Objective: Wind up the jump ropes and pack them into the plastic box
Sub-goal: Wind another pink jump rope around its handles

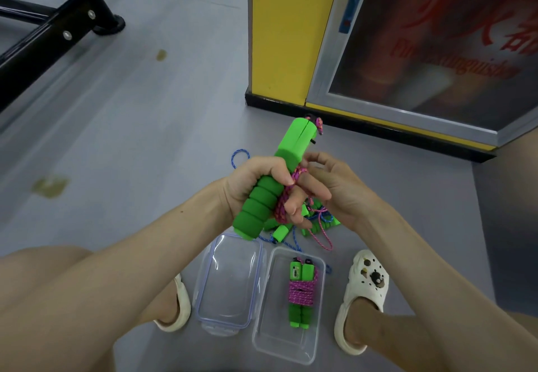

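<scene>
The grey floor [145,138] fills most of the view, with a yellow pillar [279,36] and a glass-fronted cabinet [436,51] at the far side and a black metal frame [43,39] at the upper left. The person's feet are in pale sandals [364,293], and between them a clear plastic box [279,339] stands open on the floor. Its lid [230,284] lies just beside it on the left. One wound jump rope [301,293] already lies in the box, its pink cord wrapped round two green handles.

Above the box, the left hand [253,185] grips the green handles [259,205] of a second rope. Its fingers are curled tight round the foam, and the handles tilt up and away. The right hand [329,191] is beside it, its bent fingers hooked into the pink rope [286,194], which crosses the handles right at the left fingertips. A loose tangle of ropes [320,223] lies on the floor under the hands.
</scene>
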